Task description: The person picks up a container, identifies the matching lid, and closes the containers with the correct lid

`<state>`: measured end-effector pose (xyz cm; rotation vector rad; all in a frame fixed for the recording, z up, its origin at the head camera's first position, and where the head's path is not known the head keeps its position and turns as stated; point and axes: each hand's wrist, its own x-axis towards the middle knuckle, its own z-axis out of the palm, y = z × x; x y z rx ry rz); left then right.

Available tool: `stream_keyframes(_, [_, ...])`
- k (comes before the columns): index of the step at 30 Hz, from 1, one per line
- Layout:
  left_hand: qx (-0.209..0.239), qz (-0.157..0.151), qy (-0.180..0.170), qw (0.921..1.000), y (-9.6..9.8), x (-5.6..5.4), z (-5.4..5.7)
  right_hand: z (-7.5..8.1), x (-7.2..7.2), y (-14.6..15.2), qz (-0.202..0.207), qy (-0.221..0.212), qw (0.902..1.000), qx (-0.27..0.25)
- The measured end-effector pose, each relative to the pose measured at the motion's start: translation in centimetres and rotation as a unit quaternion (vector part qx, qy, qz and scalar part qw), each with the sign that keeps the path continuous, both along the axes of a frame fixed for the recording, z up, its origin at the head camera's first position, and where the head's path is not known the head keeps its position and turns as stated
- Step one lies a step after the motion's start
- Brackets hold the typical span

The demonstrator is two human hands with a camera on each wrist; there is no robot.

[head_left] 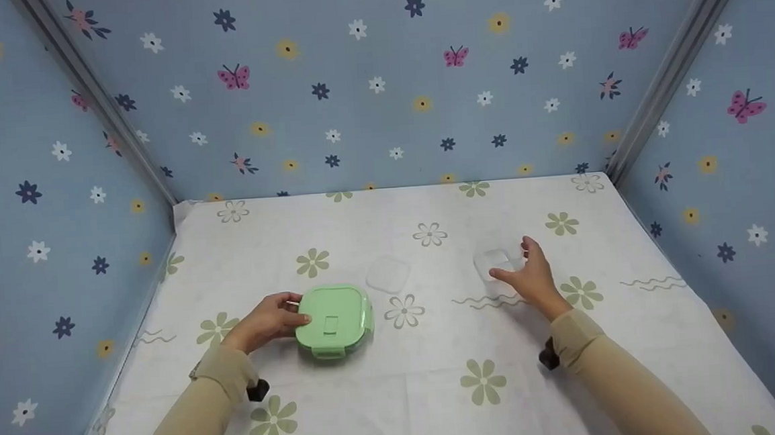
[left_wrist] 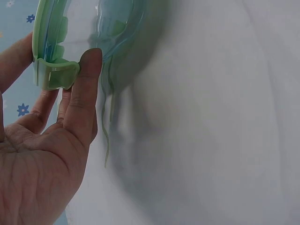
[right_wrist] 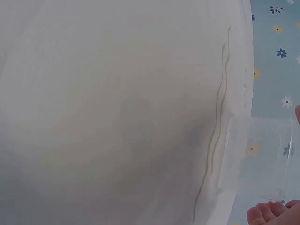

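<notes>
A square food container with a light green clip lid [head_left: 333,311] and clear bluish sides is held by my left hand [head_left: 269,324], thumb on the lid and fingers at its side and below. In the left wrist view, one green side clip [left_wrist: 58,75] shows close to the fingers. My right hand [head_left: 532,279] is spread around a small clear plastic container [head_left: 491,265], thumb and fingers wide apart. In the right wrist view the clear container [right_wrist: 258,154] stands between the thumb and the fingers [right_wrist: 269,213], which do not look closed on it.
A thin clear lid [head_left: 388,274] lies flat on the white flowered tablecloth [head_left: 406,405], between the two containers. Blue patterned walls [head_left: 381,110] close off the back and both sides, with grey posts [head_left: 674,65] at the corners.
</notes>
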<state>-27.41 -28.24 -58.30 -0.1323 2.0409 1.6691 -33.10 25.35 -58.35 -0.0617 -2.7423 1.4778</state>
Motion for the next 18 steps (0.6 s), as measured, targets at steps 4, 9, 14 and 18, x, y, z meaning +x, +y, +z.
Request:
stream_keyframes(4, [-0.009,0.001,0.003,1.0000,0.0,0.1,0.1,-0.5,-0.3,0.3,0.003,-0.011,0.9997,-0.019])
stream_keyframes(9, [-0.017,-0.001,0.005,0.9998,0.1,0.2,0.1,-0.9,-0.7,0.7,0.011,-0.024,0.9988,-0.041])
stream_keyframes(14, [-0.012,0.001,0.004,0.9999,0.1,0.2,0.1,-1.1,-1.0,0.9,0.019,-0.027,0.9981,-0.052])
stream_keyframes(18, [-0.013,0.001,0.005,0.9999,0.1,0.3,0.2,-1.2,-1.2,0.9,0.021,-0.027,0.9979,-0.055])
